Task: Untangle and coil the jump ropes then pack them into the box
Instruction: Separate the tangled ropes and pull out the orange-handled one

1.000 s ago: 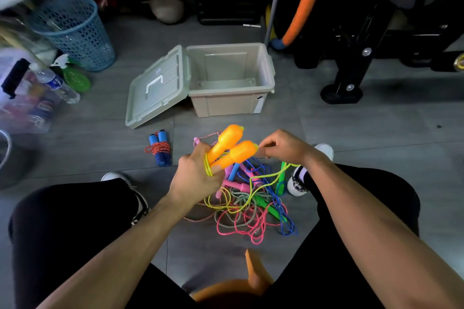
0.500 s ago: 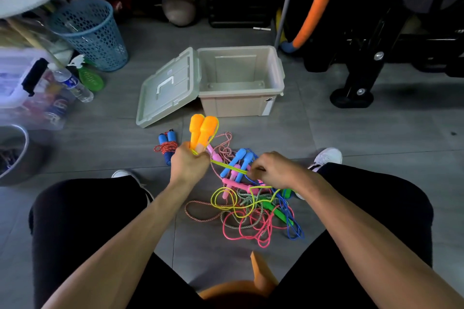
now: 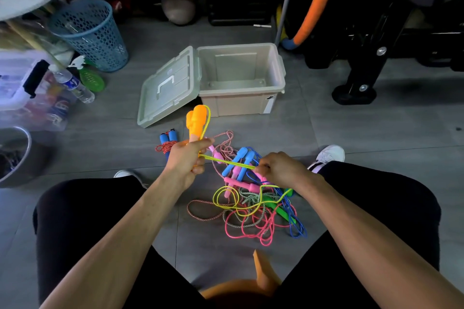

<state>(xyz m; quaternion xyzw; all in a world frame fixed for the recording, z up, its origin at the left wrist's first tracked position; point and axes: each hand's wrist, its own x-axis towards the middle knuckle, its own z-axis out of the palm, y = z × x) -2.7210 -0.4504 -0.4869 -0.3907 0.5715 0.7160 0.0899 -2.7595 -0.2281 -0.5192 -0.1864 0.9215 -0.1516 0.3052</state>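
Grey floor [image 3: 351, 138], open box [image 3: 241, 98], tangled ropes [image 3: 251, 211]

Left hand [image 3: 185, 160] clasps orange handles [image 3: 196, 121]; right hand [image 3: 281, 169] pinches yellow rope [image 3: 227, 162].

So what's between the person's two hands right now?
In the head view, a taut yellow cord runs from the left hand to the right hand.

The handles [image 3: 197, 121] held upright are orange with a yellow cord [image 3: 227, 161], the tangled pile shows blue handles [image 3: 238, 159], pink handles [image 3: 239, 182], a pink cord [image 3: 251, 231], a red-and-white twisted rope [image 3: 200, 217] and a green handle [image 3: 277, 209], beside a beige box [image 3: 241, 105], a blue perforated basket [image 3: 93, 35] and grey floor [image 3: 351, 128].
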